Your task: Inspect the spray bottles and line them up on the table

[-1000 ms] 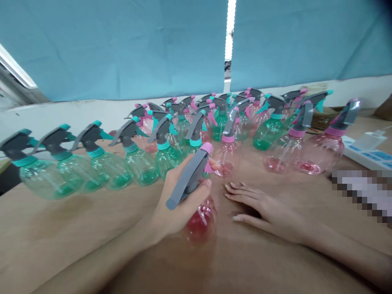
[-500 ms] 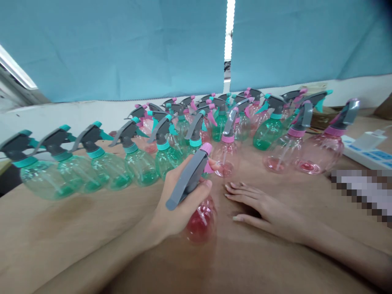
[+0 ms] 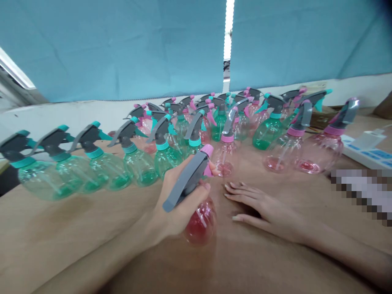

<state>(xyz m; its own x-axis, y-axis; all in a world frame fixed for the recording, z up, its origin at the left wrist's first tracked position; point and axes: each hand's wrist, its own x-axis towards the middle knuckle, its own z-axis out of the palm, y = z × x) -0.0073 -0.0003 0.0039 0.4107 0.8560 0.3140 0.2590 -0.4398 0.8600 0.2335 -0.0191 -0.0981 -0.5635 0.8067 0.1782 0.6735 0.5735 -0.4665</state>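
Note:
My left hand (image 3: 174, 204) is closed around the neck of a pink spray bottle (image 3: 200, 224). This bottle has a grey head with a pink nozzle, pointing away from me; its collar is hidden by my fingers. My right hand (image 3: 257, 204) lies on the wooden table (image 3: 92, 245) with its fingers stretched out and nothing in it. Just beyond it stands another pink spray bottle (image 3: 226, 159). Left of my left hand, a row of green spray bottles (image 3: 142, 165) with grey and turquoise heads runs to the table's left side.
Several more green and pink bottles (image 3: 268, 132) crowd the back of the table. Two pink bottles (image 3: 320, 153) stand at the right, near a white power strip (image 3: 367, 151). A blurred-out patch (image 3: 364, 192) lies below it. A blue curtain (image 3: 122, 49) hangs behind.
The head of the held spray bottle has shifted very slightly left and down with my left hand still around it. My right hand rests in the same place.

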